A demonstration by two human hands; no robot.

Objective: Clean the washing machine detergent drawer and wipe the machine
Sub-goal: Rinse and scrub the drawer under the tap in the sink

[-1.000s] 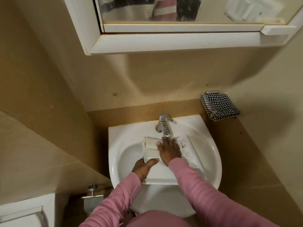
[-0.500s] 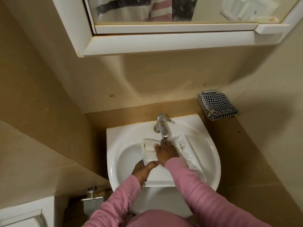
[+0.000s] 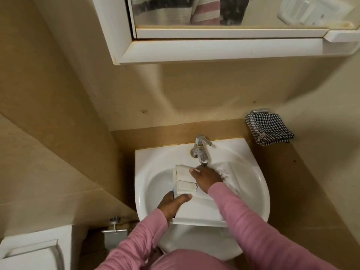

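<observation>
Detergent drawer (image 3: 185, 187) lies lengthwise across the sink (image 3: 259, 184), compartments pointing at the tap (image 3: 200, 151). The left hand (image 3: 171, 204) grips its near-left side, and the right hand (image 3: 207, 177) lies flat on it, fingers straight.

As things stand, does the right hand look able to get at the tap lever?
Probably yes: the right hand lies open on the detergent drawer just under the tap, and nothing stands between it and the lever.

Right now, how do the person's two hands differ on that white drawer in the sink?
The left hand grips the drawer by its near left edge, thumb on top; the right hand lies flat across its middle. The left hand sits by the front of the sink, the right hand just under the tap. Both touch the drawer.
</observation>
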